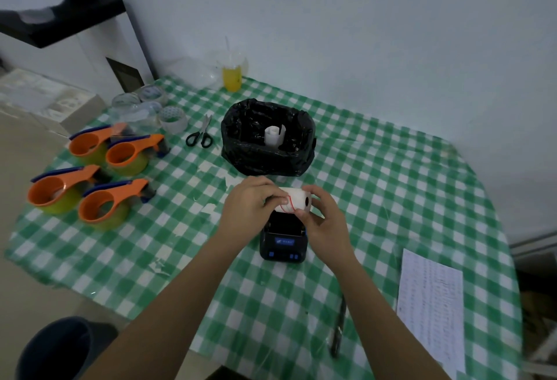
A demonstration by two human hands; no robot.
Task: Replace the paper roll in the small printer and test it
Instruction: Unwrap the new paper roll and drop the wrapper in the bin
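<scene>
A small black printer (283,244) with a lit blue display and blue buttons sits on the checked table, its paper bay open at the far end. Just above that bay I hold a white paper roll (297,200) with a red line on its wrap. My left hand (250,203) grips the roll's left side with the fingertips on the wrap. My right hand (324,216) holds the right end, where the dark core hole shows. A used white paper roll (274,134) stands inside the black bag-lined bin (268,159) behind.
Four orange tape dispensers (90,180) and clear tape rolls (150,108) lie at the left. Scissors (201,135) rest beside the bin. A yellow drink cup (232,76) stands at the far edge. A printed sheet (431,304) and a dark pen (337,331) lie at the right.
</scene>
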